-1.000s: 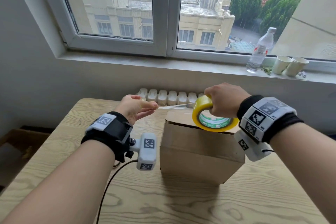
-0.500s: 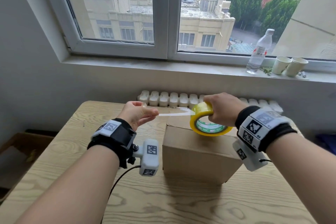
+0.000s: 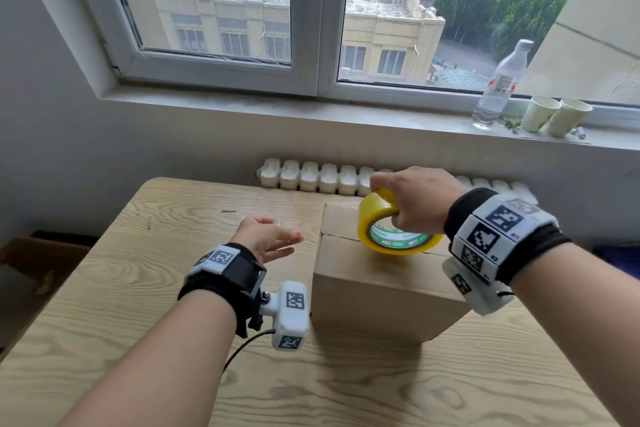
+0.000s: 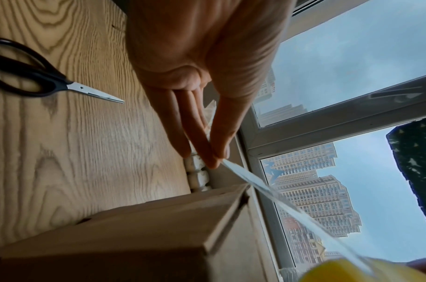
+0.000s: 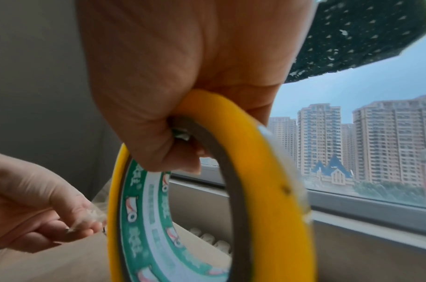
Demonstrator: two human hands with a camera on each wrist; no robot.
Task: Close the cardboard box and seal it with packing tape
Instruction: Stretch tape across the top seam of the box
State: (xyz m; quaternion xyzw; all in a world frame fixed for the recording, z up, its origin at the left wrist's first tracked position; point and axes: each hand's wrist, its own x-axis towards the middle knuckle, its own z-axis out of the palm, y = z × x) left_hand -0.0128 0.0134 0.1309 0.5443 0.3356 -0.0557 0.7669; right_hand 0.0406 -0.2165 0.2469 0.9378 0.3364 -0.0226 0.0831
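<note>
A brown cardboard box stands on the wooden table, its top flaps folded shut with the seam showing. My right hand grips a yellow packing tape roll, fingers through its core, and holds it against the box top. A clear tape strip runs from the roll over the box's left top edge. My left hand pinches the strip's free end between thumb and straight fingers. In the head view that left hand hangs just left of the box, near its top.
Black-handled scissors lie on the table left of the box. A water bottle and two paper cups stand on the windowsill. A white radiator runs behind the table. Another carton sits on the floor at left.
Both hands have come down. The roll has dropped from above the box onto its top, and my left hand has carried the tape end down beside the box's left side.
</note>
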